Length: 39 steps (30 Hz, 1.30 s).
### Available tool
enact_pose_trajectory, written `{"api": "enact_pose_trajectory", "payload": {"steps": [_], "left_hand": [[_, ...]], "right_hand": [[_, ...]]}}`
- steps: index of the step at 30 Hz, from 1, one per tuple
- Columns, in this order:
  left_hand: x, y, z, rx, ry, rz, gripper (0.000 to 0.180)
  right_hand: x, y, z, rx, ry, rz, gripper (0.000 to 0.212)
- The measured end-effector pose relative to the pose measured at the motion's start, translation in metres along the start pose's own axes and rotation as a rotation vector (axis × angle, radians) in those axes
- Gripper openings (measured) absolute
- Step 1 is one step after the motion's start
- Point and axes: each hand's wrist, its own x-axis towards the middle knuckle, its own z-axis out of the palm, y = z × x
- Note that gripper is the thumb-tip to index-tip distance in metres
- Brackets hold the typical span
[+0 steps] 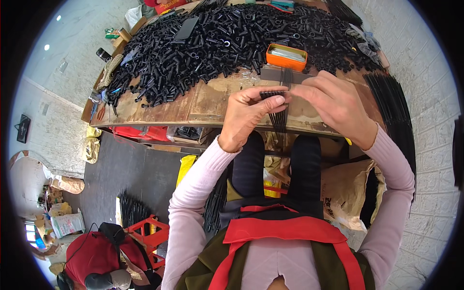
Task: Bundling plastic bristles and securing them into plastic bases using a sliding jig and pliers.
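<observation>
Over the front edge of the wooden table, my left hand [244, 113] grips a row of thin black rods [278, 123], thumb across them. The rods fan out downward toward my knees. Close by on the right, my right hand [333, 104] has its fingers bent and its fingertips drawn together at the upper ends of the rods. Whatever they pinch there is too small to make out. Behind both hands, more thin black rods [287, 73] lie against a grey flat bar [270, 74]. An orange tin [286, 57] of pale slender pieces stands just beyond.
A wide heap of short black tubes [208, 53] covers the table's far part, with a dark flat slab [187, 29] on it. Long black rods [386, 96] hang over the right edge. Below are a paper sack [345, 193] and a red crate [150, 237]. A person in red [92, 258] is behind left.
</observation>
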Motion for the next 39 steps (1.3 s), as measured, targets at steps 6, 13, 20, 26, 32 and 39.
{"api": "enact_pose_trajectory", "payload": {"steps": [6,13,20,26,32,39], "left_hand": [[-0.001,0.001,0.003,0.112,0.01,-0.027,0.025],[0.003,-0.001,0.004,0.058,-0.011,-0.015,0.027],[0.007,-0.033,-0.02,0.722,-0.175,-0.166,0.046],[0.022,-0.113,-0.038,1.41,-0.343,0.484,0.078],[0.034,-0.125,-0.049,1.338,-0.412,0.413,0.071],[0.051,-0.121,-0.048,1.723,-0.55,0.429,0.101]], "right_hand": [[-0.002,-0.016,-0.003,-0.071,-0.011,-0.044,0.043],[-0.02,-0.008,-0.007,-0.14,-0.034,0.122,0.042],[-0.028,0.03,0.004,0.067,0.163,0.27,0.024],[-0.072,0.116,0.061,0.404,-0.21,0.962,0.018],[-0.047,0.184,0.125,0.111,-0.182,0.592,0.02],[-0.032,0.248,0.196,-0.162,-0.505,0.627,0.017]]}}
